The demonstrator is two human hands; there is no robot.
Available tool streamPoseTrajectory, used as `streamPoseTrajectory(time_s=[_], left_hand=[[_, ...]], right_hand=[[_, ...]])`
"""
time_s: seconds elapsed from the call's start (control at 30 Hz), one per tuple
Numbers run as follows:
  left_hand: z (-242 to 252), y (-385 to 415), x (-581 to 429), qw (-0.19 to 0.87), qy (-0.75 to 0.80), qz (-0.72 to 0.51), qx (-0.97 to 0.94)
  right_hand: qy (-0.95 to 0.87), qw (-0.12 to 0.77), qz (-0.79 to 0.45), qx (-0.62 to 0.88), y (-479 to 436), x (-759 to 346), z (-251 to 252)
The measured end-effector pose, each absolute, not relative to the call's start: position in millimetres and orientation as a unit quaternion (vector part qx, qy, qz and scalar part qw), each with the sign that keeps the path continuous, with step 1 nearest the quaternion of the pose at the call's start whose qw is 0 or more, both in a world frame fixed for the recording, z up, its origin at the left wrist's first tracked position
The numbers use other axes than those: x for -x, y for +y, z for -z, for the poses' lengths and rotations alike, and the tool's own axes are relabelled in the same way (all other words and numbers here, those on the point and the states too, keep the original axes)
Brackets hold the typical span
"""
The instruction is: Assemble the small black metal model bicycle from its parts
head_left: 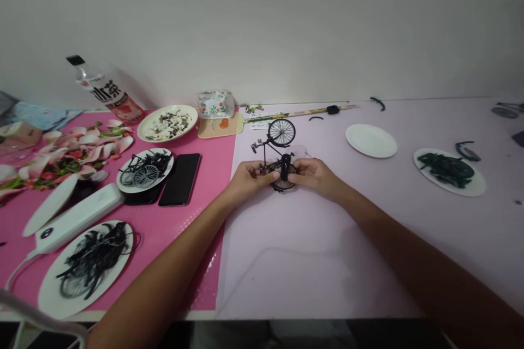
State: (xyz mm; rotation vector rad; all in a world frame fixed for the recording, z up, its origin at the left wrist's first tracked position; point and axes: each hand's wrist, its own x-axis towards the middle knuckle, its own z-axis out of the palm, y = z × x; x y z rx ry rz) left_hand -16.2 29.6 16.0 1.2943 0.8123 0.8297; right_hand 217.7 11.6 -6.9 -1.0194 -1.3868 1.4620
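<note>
A small black model bicycle (275,144) is held over the pale lilac table surface, one wheel pointing toward the wall and the other wheel close to me. My left hand (252,181) grips it from the left, its thumb at the near wheel. From the right, my right hand (316,177) pinches the same bicycle, thumb at the near wheel beside the black central part. The fingertips behind the bicycle are partly hidden.
Plates of black parts (145,170) (96,262) lie left on the pink mat (172,240), near a phone (180,180), a white device (82,218) and a bottle (108,92). Right stand a white plate (371,140) and a plate of dark parts (449,172).
</note>
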Motion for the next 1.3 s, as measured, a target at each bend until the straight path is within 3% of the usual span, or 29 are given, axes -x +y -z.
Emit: streamPoseTrajectory(time_s=[0.6, 0.73, 0.83, 0.9, 1.03, 1.3], left_hand=[[-18, 31, 16, 0.639, 0.36, -0.356, -0.579], [-14, 35, 17, 0.632, 0.383, -0.382, -0.556], [-10, 38, 18, 0.628, 0.41, -0.416, -0.515], [-6, 41, 18, 0.617, 0.427, -0.442, -0.491], [-1, 46, 17, 0.602, 0.442, -0.51, -0.426], [-6, 42, 14, 0.592, 0.463, -0.503, -0.427]], right_hand=[[-0.557, 0.44, -0.555, 0.433, 6, -208, 5], [-0.546, 0.517, -0.448, 0.484, 5, -206, 2], [-0.513, 0.607, -0.301, 0.526, 8, -212, -1], [-0.53, 0.618, -0.198, 0.546, 12, -219, -1], [-0.653, 0.505, -0.06, 0.56, 20, -230, 5], [-0.695, 0.358, 0.027, 0.623, 26, -239, 14]])
